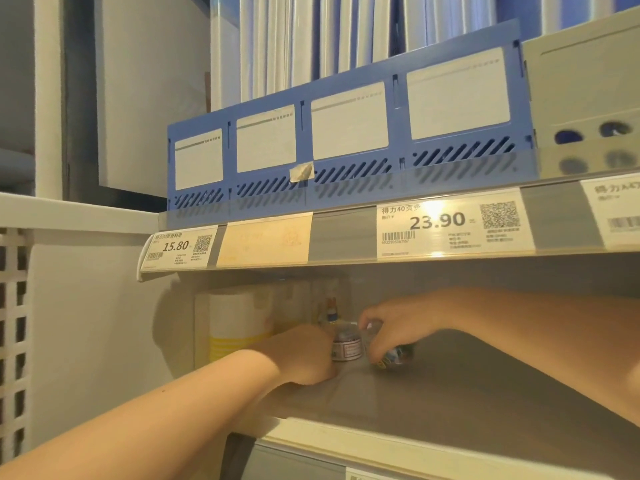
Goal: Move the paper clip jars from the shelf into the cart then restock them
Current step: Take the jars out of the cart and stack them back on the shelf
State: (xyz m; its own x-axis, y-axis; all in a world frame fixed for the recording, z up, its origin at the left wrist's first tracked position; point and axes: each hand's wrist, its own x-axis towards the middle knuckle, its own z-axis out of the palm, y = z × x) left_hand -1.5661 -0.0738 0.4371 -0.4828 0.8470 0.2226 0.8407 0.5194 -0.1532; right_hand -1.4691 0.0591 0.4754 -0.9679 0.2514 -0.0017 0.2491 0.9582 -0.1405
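Both hands reach far back on shelf (450,393). Right hand (393,329) grasps right jar (393,358). Left hand (304,355) touches left jar (347,346), grip unclear. Cart unseen: possibly early removal, or restocking underway.

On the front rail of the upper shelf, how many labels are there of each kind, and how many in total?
White price tags: 3 (15.80, 23.90, one cut off at the right edge)
Yellowish card: 1
Total: 4
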